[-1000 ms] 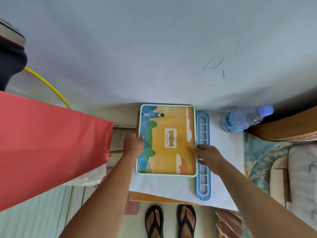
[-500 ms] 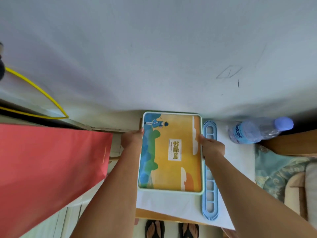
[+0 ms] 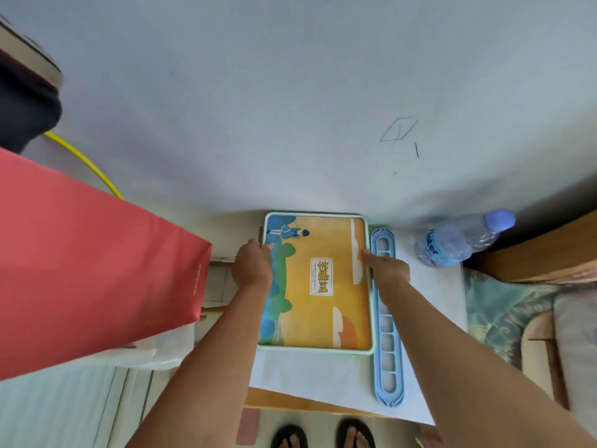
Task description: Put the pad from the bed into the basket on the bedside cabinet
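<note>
The pad (image 3: 326, 315), a flat rectangle printed with an orange sky, blue-green hills and a white label, lies inside the shallow pale green basket (image 3: 315, 350) on the bedside cabinet (image 3: 277, 399). My left hand (image 3: 252, 267) is curled at the pad's left edge, thumb tip touching it. My right hand (image 3: 387, 270) is at the right edge, fingertips pressed against the pad by the basket's rim. Both forearms reach in from below.
A long blue slotted tray (image 3: 387, 367) lies just right of the basket on white paper (image 3: 307, 378). A water bottle (image 3: 458, 242) lies at the back right. A red paper bag (image 3: 84, 270) stands left. The bed (image 3: 517, 321) is right; a wall is behind.
Both hands slid from the pad's lower part up along its sides to the upper left and right edges. The pad stays in the basket.
</note>
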The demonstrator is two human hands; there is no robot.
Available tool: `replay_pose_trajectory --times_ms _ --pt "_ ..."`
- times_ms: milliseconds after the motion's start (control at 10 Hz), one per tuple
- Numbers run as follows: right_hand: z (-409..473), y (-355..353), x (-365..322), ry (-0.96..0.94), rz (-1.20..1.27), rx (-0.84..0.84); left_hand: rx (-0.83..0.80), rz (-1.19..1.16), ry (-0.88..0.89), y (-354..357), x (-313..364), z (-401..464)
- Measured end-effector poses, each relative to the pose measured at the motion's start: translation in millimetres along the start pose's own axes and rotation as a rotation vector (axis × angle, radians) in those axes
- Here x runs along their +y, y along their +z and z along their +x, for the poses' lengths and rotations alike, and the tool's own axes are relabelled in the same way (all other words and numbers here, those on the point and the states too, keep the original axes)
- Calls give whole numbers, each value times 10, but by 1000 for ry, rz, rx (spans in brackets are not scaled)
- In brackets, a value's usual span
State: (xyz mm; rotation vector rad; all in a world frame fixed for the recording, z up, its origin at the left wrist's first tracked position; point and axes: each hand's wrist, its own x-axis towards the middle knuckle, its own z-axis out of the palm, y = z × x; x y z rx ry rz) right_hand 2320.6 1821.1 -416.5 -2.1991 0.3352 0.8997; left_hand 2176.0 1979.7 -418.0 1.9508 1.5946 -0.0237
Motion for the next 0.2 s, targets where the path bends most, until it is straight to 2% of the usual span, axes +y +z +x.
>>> replay_pose_trajectory --times_ms 100,200 --pt "-47 -174 123 -20 78 -83 -17 172 138 27 -113 -149" --pt "-247 -272 290 -95 -73 -99 4 302 169 -12 -172 -334"
